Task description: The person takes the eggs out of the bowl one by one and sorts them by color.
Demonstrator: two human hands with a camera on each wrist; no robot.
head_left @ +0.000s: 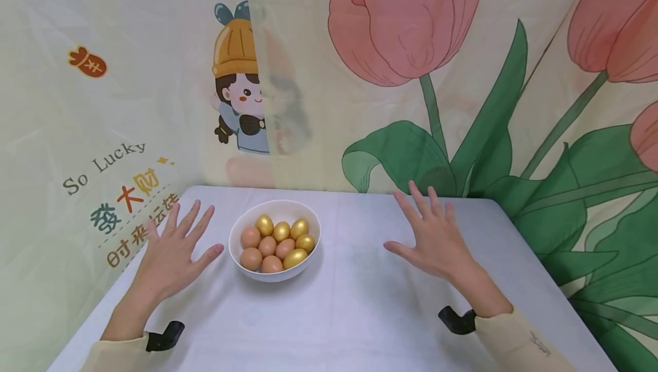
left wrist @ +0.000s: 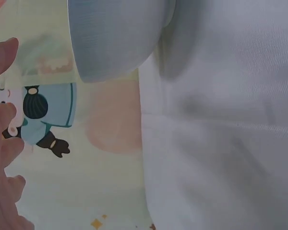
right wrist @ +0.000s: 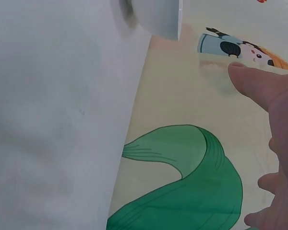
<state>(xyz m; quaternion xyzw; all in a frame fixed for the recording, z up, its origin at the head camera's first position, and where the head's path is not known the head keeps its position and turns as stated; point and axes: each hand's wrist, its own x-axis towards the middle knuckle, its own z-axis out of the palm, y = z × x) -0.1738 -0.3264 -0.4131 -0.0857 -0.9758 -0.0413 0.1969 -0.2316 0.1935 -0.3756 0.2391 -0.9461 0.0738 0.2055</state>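
A white bowl point(head_left: 235, 246) stands left of centre on the table, filled with several brown eggs point(head_left: 251, 259) and several golden eggs point(head_left: 264, 225). The golden ones lie along the back and right, the brown ones to the left and front. My left hand point(head_left: 175, 258) hovers just left of the bowl with its fingers spread, touching nothing. To the right, apart from the bowl, my right hand point(head_left: 437, 243) is also held up with fingers spread and holds nothing. In the left wrist view the side of the bowl point(left wrist: 117, 38) shows near the fingers.
A white cloth covers the table point(head_left: 339, 320). Behind it hangs a printed backdrop point(head_left: 303, 75) with tulips, a cartoon figure and lettering. Black wrist mounts point(head_left: 165, 336) sit at both cuffs.
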